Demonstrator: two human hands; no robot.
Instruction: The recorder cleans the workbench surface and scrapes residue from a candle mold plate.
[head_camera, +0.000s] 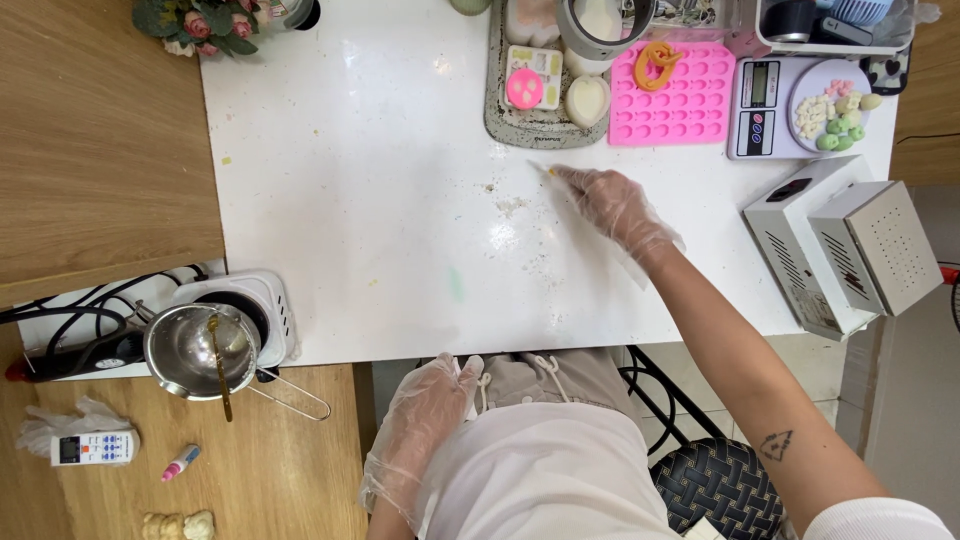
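1. The right hand (615, 205) wears a thin, crinkly see-through glove. It reaches out over the white table (330, 180).
2. Its fingers are pinched shut on a small thin tool (542, 169). The tip of the tool touches the table top. The tool is too small to tell what it is made of.
3. The tool sits just below the speckled grey tray (493, 110) and left of the hand.
4. The left hand (432, 410) wears the same kind of soft glove. It rests at the near edge of the table, by the person's white apron (545, 470). Its fingers are loosely curled and hold nothing.
5. The table is smooth and shiny, with little crumbs and specks (510, 205) scattered near the tool.
6. A bright pink mould (690, 110) lies beside the tray. It looks rubbery and has rows of small round holes. An orange curly shape (655, 62) lies on top of it.
7. A flat kitchen scale (765, 110) stands right of the mould. Small white and green lumps (835, 112) sit in a pile on its round plate.
8. A boxy grey metal machine (850, 250) stands at the right edge of the table.
9. At the left, a shiny round metal pot (190, 350) sits on a small white hot plate (270, 300). A long spoon (220, 375) leans in the pot.
10. On the wooden floor-coloured top near it lie a small white remote (92, 447) and a crumpled glove (60, 420).
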